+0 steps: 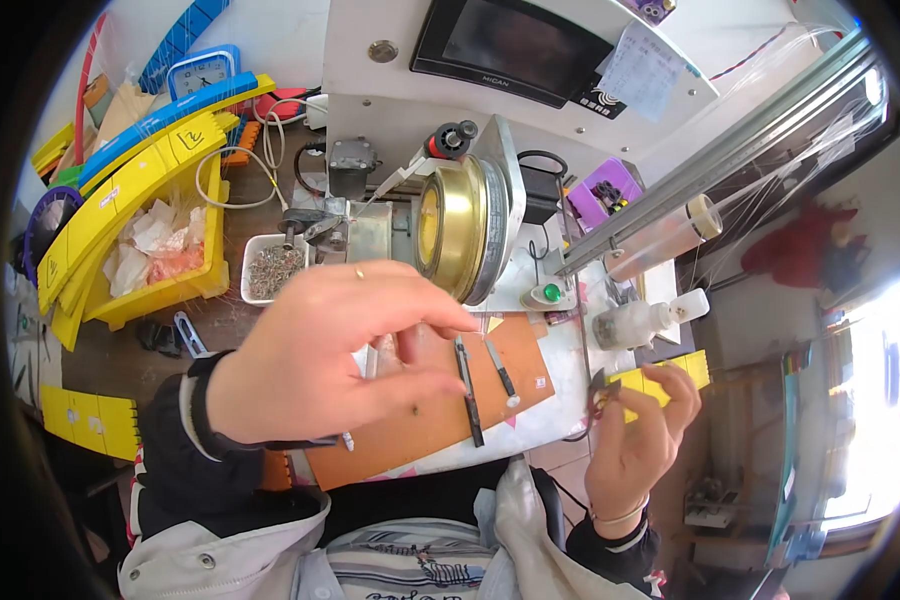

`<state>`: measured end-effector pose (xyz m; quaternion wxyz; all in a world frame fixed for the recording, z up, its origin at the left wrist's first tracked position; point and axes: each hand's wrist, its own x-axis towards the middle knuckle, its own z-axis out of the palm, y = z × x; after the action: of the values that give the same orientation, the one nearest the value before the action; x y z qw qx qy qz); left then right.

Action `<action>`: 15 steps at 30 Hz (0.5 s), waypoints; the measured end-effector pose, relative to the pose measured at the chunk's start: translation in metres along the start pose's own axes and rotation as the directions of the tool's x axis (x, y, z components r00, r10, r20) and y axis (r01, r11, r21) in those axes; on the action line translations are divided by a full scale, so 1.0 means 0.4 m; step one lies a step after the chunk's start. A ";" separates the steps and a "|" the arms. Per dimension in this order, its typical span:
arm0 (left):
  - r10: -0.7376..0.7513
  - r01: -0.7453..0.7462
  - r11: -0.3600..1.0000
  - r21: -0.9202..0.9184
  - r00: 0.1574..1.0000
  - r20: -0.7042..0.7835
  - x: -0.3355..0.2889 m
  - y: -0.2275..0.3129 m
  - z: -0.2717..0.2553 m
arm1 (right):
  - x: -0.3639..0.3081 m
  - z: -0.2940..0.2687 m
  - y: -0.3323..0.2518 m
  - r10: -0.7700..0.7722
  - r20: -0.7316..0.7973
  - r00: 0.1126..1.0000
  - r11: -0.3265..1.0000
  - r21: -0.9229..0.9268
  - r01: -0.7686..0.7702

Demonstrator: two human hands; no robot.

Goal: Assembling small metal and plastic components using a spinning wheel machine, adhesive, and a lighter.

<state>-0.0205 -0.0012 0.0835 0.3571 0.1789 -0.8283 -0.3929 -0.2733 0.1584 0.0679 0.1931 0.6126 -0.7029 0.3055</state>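
Note:
My left hand (320, 350) is raised over the orange-brown mat (410, 440), palm down. Its thumb and index finger are apart, with a gap between them. A faint thin strand shows by the index fingertip; whether the fingers touch it I cannot tell. To the right, past the mat's edge, my right hand (635, 445) is closed around a small dark metal tool with pointed tips (600, 392). Its handle is mostly hidden by the fingers. On the mat between my hands lie black tweezers (469, 395) and a small black-handled knife (503, 372).
A machine with a brass-coloured wheel (442, 225) stands ahead, beside a white tray of small metal parts (273, 270). At left is a yellow bin (210, 250) with curved yellow strips. A white bottle (635, 325), green button (552, 293) and purple box (602, 190) stand right.

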 end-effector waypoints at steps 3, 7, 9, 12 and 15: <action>-0.174 0.188 0.914 -0.359 0.982 0.073 -0.004 0.027 0.046 | -0.002 0.010 -0.067 -0.005 0.053 0.999 0.937 0.348 -0.014; -0.107 0.159 0.889 -0.429 0.984 0.143 -0.016 -0.005 0.097 | -0.006 0.044 -0.103 -0.052 0.172 0.984 0.825 0.562 -0.055; -0.087 0.104 0.877 -0.468 0.994 0.059 -0.020 -0.004 0.106 | -0.004 0.049 -0.112 -0.022 0.171 0.985 0.793 0.603 -0.086; -0.194 0.212 0.764 -0.610 0.976 0.095 -0.024 0.007 0.085 | -0.036 0.040 -0.056 0.094 0.167 0.981 0.774 0.608 -0.178; -0.210 0.207 0.803 -0.559 0.976 0.060 -0.022 0.016 0.057 | -0.079 -0.012 0.048 0.453 0.073 0.888 0.706 0.578 -0.408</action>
<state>-0.0314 0.0198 0.0748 0.3503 0.1567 -0.6505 -0.6554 -0.2869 0.1863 0.0475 -0.0533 0.4487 -0.6917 0.5634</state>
